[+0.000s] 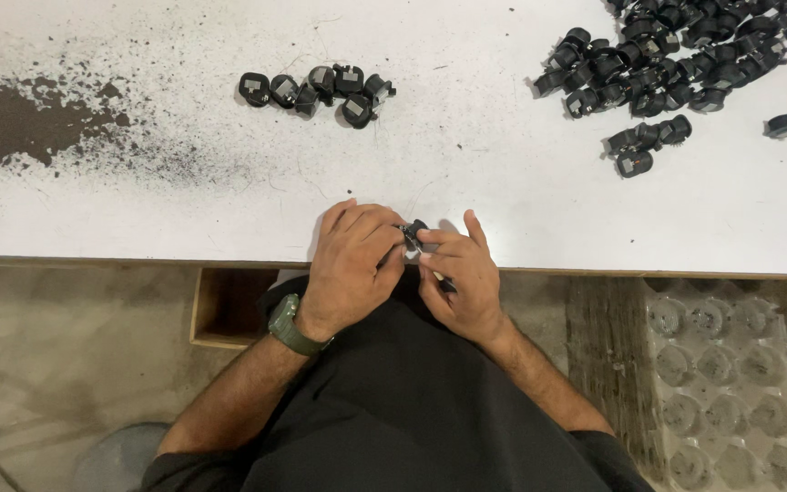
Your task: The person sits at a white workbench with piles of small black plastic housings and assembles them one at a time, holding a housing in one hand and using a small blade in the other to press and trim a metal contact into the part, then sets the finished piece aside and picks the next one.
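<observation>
My left hand (350,264) and my right hand (460,278) meet at the near edge of the white table (503,191). Between their fingertips they pinch one small black part (413,235), mostly hidden by my fingers. A thin dark tool tip (446,285) shows under my right hand. I wear a green wristwatch (289,326) on the left wrist. A short row of several black parts (318,91) lies at the far middle left. A big heap of the same black parts (676,59) fills the far right corner.
The table's left part is worn dark and speckled (20,123). One stray black part (785,125) lies far right. Below the table are a wooden box (225,305), a clear plastic tray with round cells (730,383) and a wooden plank (608,355).
</observation>
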Motion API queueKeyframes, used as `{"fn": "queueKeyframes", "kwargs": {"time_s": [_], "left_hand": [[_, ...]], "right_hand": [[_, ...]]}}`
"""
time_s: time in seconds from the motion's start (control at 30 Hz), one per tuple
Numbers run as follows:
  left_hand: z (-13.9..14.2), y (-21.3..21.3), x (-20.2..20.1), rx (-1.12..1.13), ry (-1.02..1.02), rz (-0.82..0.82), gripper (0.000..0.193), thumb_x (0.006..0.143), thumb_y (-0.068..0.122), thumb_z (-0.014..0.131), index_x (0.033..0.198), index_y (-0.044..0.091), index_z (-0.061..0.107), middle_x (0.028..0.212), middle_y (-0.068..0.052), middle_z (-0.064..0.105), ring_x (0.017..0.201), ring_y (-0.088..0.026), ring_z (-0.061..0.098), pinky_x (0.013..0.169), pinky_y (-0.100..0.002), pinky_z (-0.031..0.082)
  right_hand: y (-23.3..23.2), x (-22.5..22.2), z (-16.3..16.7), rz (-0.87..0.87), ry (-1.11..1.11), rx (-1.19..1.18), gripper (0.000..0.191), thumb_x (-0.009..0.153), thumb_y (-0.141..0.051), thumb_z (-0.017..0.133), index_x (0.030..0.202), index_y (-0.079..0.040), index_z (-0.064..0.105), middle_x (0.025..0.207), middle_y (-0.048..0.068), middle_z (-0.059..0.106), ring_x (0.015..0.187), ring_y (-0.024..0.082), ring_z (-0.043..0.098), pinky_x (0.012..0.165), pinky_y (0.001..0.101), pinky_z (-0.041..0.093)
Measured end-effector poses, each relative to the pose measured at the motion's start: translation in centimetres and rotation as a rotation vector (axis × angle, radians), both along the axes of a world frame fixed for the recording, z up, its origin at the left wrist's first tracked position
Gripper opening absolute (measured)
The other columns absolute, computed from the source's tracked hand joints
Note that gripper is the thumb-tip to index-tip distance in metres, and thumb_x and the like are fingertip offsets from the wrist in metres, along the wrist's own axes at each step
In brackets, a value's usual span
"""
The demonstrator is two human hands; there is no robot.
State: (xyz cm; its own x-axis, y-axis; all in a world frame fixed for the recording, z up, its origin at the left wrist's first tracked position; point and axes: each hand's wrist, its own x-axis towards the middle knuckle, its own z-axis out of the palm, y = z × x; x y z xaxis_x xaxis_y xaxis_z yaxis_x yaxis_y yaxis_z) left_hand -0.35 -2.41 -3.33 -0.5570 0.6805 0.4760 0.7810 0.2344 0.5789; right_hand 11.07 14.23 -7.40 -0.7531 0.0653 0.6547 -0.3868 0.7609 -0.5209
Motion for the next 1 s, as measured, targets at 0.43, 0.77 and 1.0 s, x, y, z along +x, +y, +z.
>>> {"fn": "queueKeyframes", "kwargs": {"time_s": [0.43, 0.77, 1.0], "left_hand": [[0.1, -0.3, -0.5, 0.003, -0.034, -0.049, 0.011, 0.086, 0.006, 0.072, 0.097, 0.009, 0.070, 0.116, -0.003, 0.070, 0.119, -0.023, 0.060, 0.111, -0.048, 0.038], [0.3, -1.2, -1.0, 0.006, -0.027, 0.078, 0.015, 0.088, 0.009, 0.074, 0.102, 0.006, 0.070, 0.129, -0.011, 0.064, 0.131, -0.031, 0.054, 0.109, -0.047, 0.043], [0.5, -1.8, -2.2, -0.062, 0.095, 0.178, 0.020, 0.098, 0.017, 0.066, 0.111, 0.004, 0.074, 0.136, -0.014, 0.062, 0.139, -0.036, 0.048, 0.111, -0.052, 0.039]], "right_hand": [[-0.7, -0.2, 1.7, -0.069, -0.044, 0.072, 0.032, 0.086, 0.010, 0.073, 0.109, -0.008, 0.061, 0.106, 0.007, 0.068, 0.118, 0.023, 0.068, 0.129, 0.0559, 0.027], [0.3, 0.0, 2.7, -0.106, -0.065, 0.071, 0.032, 0.083, 0.008, 0.072, 0.107, -0.012, 0.070, 0.099, 0.004, 0.059, 0.123, 0.026, 0.065, 0.132, 0.0599, 0.018], [0.7, -0.7, 3.3, -0.333, -0.189, 0.099, 0.043, 0.078, -0.023, 0.087, 0.114, -0.007, 0.070, 0.109, 0.012, 0.058, 0.124, 0.034, 0.051, 0.120, 0.0634, 0.011]]}}
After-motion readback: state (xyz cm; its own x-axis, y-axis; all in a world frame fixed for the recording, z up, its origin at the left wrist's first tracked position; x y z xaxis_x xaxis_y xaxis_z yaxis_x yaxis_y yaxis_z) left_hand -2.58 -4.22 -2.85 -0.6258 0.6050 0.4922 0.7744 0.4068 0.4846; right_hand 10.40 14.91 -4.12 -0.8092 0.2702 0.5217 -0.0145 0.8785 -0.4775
